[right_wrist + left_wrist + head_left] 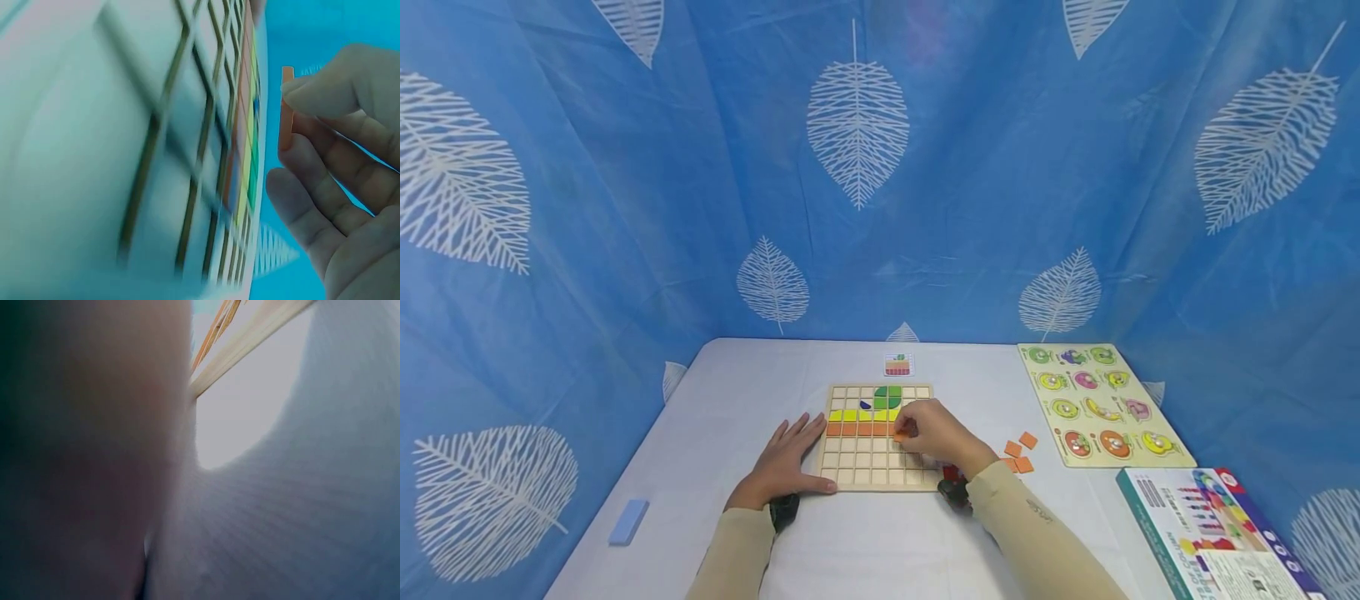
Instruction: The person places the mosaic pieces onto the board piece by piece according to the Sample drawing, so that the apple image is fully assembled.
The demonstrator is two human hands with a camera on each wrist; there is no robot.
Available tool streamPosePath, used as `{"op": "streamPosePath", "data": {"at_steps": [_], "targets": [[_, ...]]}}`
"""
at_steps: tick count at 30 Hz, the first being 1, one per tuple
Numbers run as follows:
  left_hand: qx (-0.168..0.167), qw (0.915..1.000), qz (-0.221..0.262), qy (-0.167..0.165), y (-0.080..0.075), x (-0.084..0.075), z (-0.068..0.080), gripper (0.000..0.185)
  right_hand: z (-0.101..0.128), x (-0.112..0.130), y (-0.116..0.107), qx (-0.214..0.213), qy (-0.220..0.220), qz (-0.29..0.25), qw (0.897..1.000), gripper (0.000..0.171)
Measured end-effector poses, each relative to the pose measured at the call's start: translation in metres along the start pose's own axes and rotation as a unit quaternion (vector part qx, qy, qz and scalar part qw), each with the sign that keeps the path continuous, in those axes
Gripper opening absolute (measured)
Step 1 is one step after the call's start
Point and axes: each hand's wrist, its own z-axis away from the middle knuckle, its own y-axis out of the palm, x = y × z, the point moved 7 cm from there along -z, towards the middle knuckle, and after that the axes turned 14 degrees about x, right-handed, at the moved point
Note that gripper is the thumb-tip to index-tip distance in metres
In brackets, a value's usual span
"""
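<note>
A wooden grid board (850, 477) lies on the table, with a row of orange squares (847, 430), a row of yellow pieces (849, 415), green pieces (887, 398) and a small dark blue piece (866, 405) set in its cells. My right hand (936, 433) is over the board's right side. Between thumb and fingers it pinches an orange square tile (285, 119), seen edge-on in the right wrist view. My left hand (786, 462) rests at the board's left edge with fingers spread and holds nothing. Skin and pale cloth fill most of the left wrist view.
Several loose orange tiles (1024, 464) lie right of the board; red pieces (951, 473) sit near the right wrist. A picture card (898, 365) lies behind the board. A fruit puzzle board (1052, 407) and a box (1210, 525) are at right, a blue block (628, 522) at left.
</note>
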Motion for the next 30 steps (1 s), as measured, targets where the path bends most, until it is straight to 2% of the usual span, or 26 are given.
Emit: {"op": "streamPosePath", "data": {"at_steps": [7,15,21,30], "targets": [[0.007,1.0000,-0.001,-0.007,0.001,0.002,0.003,0.130,-0.036,0.026,0.029,0.035,-0.013,0.012,0.999,0.013],[0.013,0.9998,-0.015,0.007,-0.001,-0.002,0.001,0.128,-0.066,0.050,0.050,0.037,-0.026,0.046,0.998,0.012],[0.009,0.9991,-0.023,0.035,-0.003,-0.007,-0.003,0.125,-0.081,0.059,0.058,0.026,-0.026,0.073,0.997,0.011],[0.008,0.9995,-0.023,0.019,-0.001,0.000,0.000,0.127,-0.088,0.062,0.066,0.017,-0.008,0.078,0.997,0.014]]}}
